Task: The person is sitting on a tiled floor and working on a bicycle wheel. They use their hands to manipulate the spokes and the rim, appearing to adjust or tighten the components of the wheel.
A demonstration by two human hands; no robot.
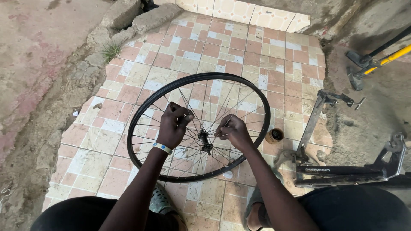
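Metal truing-stand parts (351, 171) lie to the right, a small round tin (274, 135) sits just beside the rim, and a yellow-handled tool (385, 60) rests further off. Pink and cream tiles (192, 55) meet cracked concrete. Upright before the knees, a black bicycle wheel (141, 107) shows thin silver spokes; left hand (173, 124) and right hand (233, 130) each pinch spokes, possibly with a small tool.

Black spoked bicycle wheel (171, 92), tyreless, upright on tiled floor, spokes gripped

Soft, even daylight, faint shadows, no glare; sharp focus throughout, with slight wide-angle bending at the edges.
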